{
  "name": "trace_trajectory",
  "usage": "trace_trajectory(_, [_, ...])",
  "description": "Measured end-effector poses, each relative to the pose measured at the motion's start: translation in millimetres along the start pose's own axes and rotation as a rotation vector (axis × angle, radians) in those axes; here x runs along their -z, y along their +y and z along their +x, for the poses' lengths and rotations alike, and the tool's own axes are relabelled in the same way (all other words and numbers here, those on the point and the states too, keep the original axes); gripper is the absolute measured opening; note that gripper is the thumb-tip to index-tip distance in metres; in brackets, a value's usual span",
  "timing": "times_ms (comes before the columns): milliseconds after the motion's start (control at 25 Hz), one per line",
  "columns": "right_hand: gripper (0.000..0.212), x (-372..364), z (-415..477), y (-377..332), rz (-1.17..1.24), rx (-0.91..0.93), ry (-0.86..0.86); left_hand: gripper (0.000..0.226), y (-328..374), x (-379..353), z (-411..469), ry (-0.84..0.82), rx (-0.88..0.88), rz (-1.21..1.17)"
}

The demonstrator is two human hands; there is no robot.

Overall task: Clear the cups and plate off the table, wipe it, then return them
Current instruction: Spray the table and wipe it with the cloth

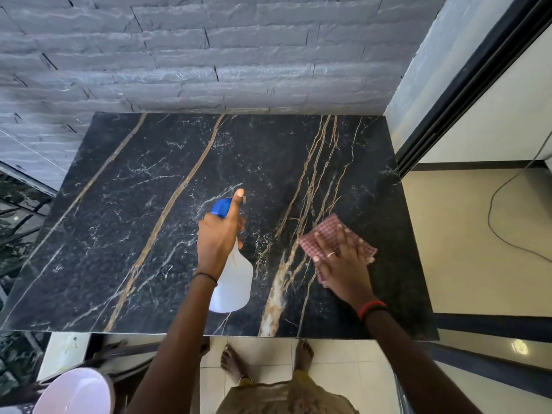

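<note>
A black marble table [149,204] with gold veins fills the view. My left hand [219,237] grips a white spray bottle [234,282] with a blue nozzle, held above the table's middle, index finger stretched along the nozzle. My right hand [343,258] lies flat with spread fingers on a red checked cloth [327,231], pressing it onto the right part of the table. A pale plate [74,392] shows at the bottom left, off the table. No cups are in view.
A grey stone wall [209,55] backs the table. To the right lie a dark door frame [466,85], pale floor tiles and a loose cable [495,228]. My bare feet [265,360] stand at the table's near edge. A dark chair frame [119,354] is at lower left.
</note>
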State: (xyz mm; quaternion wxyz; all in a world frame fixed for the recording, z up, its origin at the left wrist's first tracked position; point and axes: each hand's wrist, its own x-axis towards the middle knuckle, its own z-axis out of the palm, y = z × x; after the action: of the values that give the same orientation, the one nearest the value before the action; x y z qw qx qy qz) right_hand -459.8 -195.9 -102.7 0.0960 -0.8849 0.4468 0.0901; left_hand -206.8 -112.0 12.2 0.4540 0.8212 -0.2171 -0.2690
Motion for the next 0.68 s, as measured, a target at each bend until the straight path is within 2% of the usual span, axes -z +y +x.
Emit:
trace_trajectory(120, [0.057,-13,-17,-79,0.03,0.101,0.025,0.049,-4,23,8,-0.004,-0.018,0.008])
trace_trajectory(240, [0.059,-31,-61,-121,0.062,0.168,0.035,0.041,-9,44,16,-0.021,-0.049,0.036])
trace_trajectory(440, [0.054,-33,-117,-83,0.022,0.095,-0.046,0.048,-26,78,33,-0.027,-0.052,0.047])
trace_trajectory(600, [0.071,-7,-71,-58,0.032,-0.07,-0.055,0.058,-44,102,45,-0.009,-0.032,0.036])
trace_trajectory(680, [0.061,-1,-28,-74,0.045,-0.157,-0.032,0.059,-52,113,50,-0.008,-0.027,0.048])
